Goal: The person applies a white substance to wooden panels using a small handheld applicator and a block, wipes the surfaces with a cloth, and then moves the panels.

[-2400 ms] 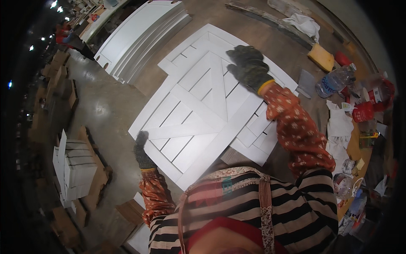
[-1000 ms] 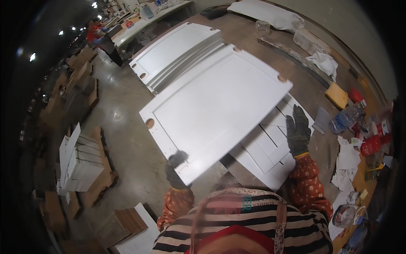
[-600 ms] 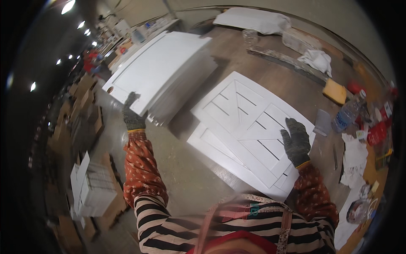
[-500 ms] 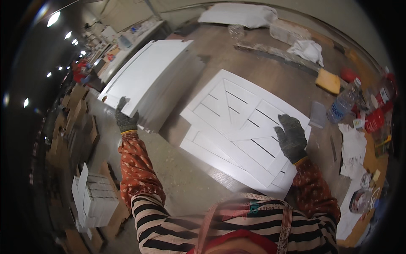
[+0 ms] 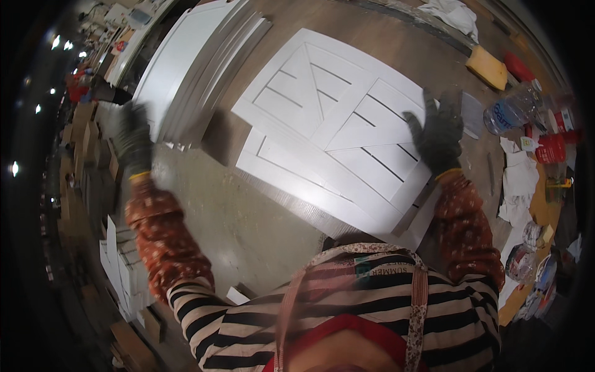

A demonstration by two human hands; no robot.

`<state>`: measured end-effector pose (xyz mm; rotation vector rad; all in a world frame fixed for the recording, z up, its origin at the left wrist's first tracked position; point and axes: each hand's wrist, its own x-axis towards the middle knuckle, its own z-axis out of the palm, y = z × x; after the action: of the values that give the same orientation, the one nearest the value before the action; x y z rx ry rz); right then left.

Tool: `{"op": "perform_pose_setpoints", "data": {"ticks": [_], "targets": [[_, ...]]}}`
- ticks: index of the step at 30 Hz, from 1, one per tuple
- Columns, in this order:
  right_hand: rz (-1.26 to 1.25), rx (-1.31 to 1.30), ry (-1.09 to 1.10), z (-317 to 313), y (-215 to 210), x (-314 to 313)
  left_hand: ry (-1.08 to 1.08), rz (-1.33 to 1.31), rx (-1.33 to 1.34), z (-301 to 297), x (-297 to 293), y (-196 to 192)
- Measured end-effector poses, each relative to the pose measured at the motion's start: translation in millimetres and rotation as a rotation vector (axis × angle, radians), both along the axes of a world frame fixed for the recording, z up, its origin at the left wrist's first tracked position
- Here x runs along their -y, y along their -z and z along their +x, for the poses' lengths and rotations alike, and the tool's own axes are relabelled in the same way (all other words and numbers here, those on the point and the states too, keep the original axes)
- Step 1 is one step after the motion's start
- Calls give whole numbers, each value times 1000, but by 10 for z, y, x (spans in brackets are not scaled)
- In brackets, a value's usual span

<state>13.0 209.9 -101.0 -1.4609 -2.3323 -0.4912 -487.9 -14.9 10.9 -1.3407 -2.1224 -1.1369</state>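
A white panel with black slots and diagonal grooves (image 5: 347, 118) lies on the brown worktop, over another white panel (image 5: 291, 177) whose near part sticks out. My right hand (image 5: 439, 133), in a dark grey glove, is open at the upper panel's right edge, fingers spread. To the left stands a stack of white panels (image 5: 180, 68), their edges showing in layers. My left hand (image 5: 134, 139), gloved alike and blurred, is beside the stack's near left corner. Its fingers look stretched out, with nothing seen in them.
At right are a yellow sponge (image 5: 486, 67), a plastic bottle (image 5: 511, 110), a red container (image 5: 550, 149) and crumpled white paper (image 5: 517, 180). White pieces (image 5: 124, 266) and cardboard (image 5: 133, 344) are low at left. A person in red (image 5: 79, 87) is far left.
My left hand has come off the stack's near corner and moved left. My right hand has spread its fingers at the slotted panel's edge. The whole view has shifted.
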Motion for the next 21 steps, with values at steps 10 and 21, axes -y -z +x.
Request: {"op": "perform_pose_setpoints", "data": {"ticks": [10, 21], "targets": [[-170, -142, -54, 163, -113, -329, -3, -686, 385, 1377, -1113, 798], [-327, -295, -166, 783, -22, -5, 230, -593, 1012, 2188, 542, 780]]}}
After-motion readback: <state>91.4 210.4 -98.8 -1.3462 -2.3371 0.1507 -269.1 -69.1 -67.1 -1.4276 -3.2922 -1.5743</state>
